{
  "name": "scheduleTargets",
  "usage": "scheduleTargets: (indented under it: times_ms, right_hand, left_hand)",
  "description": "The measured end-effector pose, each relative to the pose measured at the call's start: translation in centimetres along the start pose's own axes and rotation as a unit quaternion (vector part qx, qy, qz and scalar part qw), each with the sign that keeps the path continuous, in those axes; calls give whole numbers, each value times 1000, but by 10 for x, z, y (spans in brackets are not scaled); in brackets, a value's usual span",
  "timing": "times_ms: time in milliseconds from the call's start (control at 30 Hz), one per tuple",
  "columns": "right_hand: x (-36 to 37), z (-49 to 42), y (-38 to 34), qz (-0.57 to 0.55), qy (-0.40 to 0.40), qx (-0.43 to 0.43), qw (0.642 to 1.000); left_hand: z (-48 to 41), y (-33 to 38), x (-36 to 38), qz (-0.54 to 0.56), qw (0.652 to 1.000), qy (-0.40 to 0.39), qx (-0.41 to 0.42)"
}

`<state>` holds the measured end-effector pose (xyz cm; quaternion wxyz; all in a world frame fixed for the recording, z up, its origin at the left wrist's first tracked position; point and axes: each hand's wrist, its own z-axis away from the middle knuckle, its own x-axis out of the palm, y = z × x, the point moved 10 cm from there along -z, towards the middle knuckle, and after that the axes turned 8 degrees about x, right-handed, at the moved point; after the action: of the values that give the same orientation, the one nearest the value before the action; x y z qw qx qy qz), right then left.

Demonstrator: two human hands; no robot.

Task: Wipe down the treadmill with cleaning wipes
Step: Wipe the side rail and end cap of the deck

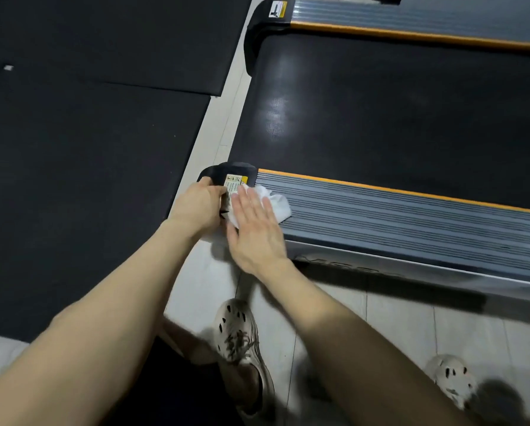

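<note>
- Wipe [277, 202]: white and crumpled, lying on the ribbed side rail [411, 216] just beside the end cap [223, 170].
- Right hand [254, 229]: fingers straight, palm pressing the wipe flat, likely to spread rubbing pressure.
- Left hand [199, 204]: fingers curled round the end cap, apparently bracing.
- Belt [380, 118]: beyond the end cap.

Black floor mats [82, 179] cover the left side of the pale tiled floor [395, 327]. A small white scrap [8, 68] lies on one mat. Perforated beige clogs [237, 333] stand on the tiles.

Wipe [277, 204] half under right hand [254, 229]; label [233, 183] print illegible
</note>
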<state>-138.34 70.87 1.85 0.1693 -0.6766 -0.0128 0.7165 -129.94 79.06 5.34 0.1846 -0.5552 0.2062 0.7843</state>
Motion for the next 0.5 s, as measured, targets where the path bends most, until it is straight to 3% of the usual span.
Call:
scheduleTargets:
  times_ms: [100,200,267,333,433,500]
  right_hand:
    - [-18,40,85,36,19,38,998]
    - [-49,97,210,47,35,195,979]
    - [-60,116,235,50,43,279,958]
    - [-48,93,183,40,61,243,967]
    - [-13,29,41,-10,47,63,997]
    - [-5,9,0,-21,15,42,999]
  left_hand:
    - [0,-1,-3,1,1000,0,-3]
    - [-2,2,-2,-39,999,0,-2]
    - [-2,5,-1,-63,998,-5,3]
    - [-2,7,-2,-68,998,-5,5]
    - [-3,6,-3,-77,997,-6,1]
    - [-1,3,-2,-67,998,-9,-6]
